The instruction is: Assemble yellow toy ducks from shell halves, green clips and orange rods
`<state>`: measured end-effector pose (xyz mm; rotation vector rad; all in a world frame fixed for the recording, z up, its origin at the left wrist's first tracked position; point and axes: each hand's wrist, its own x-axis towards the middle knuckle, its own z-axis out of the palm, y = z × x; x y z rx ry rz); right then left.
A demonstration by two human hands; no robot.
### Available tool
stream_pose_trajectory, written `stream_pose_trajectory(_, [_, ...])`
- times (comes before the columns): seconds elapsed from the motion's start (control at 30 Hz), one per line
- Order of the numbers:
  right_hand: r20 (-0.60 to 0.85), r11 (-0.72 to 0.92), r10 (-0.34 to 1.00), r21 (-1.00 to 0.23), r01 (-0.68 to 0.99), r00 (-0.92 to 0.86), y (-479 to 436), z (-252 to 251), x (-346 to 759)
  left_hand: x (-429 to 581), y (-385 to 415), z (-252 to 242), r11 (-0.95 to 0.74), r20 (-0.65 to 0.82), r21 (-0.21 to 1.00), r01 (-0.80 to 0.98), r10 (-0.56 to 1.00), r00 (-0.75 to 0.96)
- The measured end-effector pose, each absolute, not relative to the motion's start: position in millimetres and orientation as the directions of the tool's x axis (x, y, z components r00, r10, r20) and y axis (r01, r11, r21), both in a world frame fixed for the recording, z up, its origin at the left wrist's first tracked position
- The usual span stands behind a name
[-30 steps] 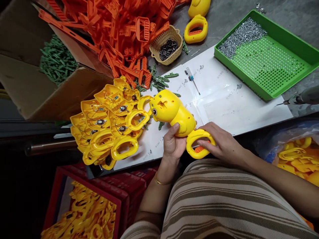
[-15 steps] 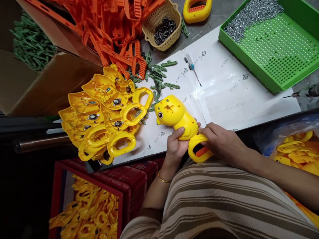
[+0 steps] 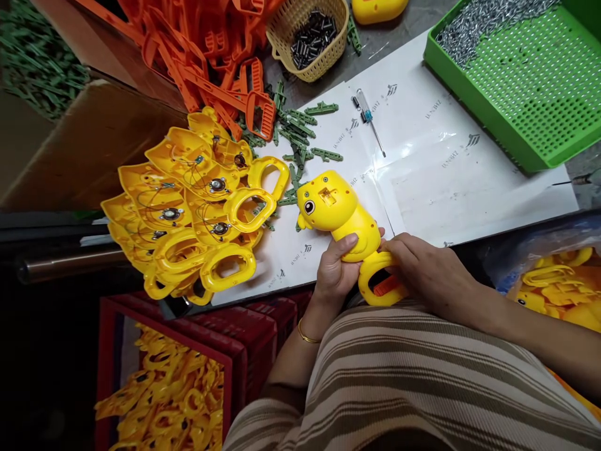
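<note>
A yellow plastic duck-shaped toy [image 3: 335, 207] with a ring handle and an orange trigger [image 3: 385, 285] lies across my hands above the table's front edge. My left hand [image 3: 339, 266] is closed round its body, thumb on the moulded wing. At the handle, my right hand [image 3: 420, 266] has its fingers curled over the far side; the fingertips are partly hidden. The duck's round eye and a small square opening in its head face up. Left of it lies a heap of open yellow shell halves [image 3: 183, 207] with wires and small round speakers inside.
Green plastic pieces [image 3: 300, 128] and a screwdriver [image 3: 370, 122] lie on the white sheet. Behind are orange trigger parts [image 3: 206, 69] and a basket [image 3: 307, 72] of black cylinders. A green tray [image 3: 511, 138] holds screws. Below left, a red crate [image 3: 230, 376] contains yellow parts.
The view has shifted slightly, so the surroundings sit differently in the frame. Both hands keep their hold on the toy, with little other visible movement.
</note>
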<state>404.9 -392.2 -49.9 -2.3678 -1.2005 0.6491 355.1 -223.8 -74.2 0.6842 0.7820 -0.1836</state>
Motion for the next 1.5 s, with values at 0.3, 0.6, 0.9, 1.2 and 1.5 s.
stream_pose_trajectory(0.3, [-0.337, -0.599, 0.794, -0.573, 0.56, 0.506, -392, -50, 412, 355, -226, -78, 0.829, -0.705, 0.433, 0.354, 0.065, 0.707])
stream_pose_trajectory(0.6, [-0.399, -0.354, 0.647, -0.912, -0.208, 0.649, -392, -62, 417, 351, -224, -77, 0.799, -0.629, 0.467, 0.377, 0.001, 0.777])
stream_pose_trajectory(0.9, [-0.422, -0.179, 0.654, -0.893, -0.414, 0.627, -390, -81, 408, 348, -223, -76, 0.679, -0.577, 0.592, 0.435, -0.02, 0.816])
stream_pose_trajectory(1.2, [-0.39, 0.067, 0.683, -0.808, -0.585, 0.617, -386, -62, 452, 338, -241, -69, 0.517, -0.544, 0.702, 0.489, -0.053, 0.837])
stream_pose_trajectory(1.5, [-0.307, 0.125, 0.684, -0.845, -0.521, 0.662, -371, -60, 433, 339, -193, -57, 0.479, -0.476, 0.787, 0.389, 0.07, 0.877])
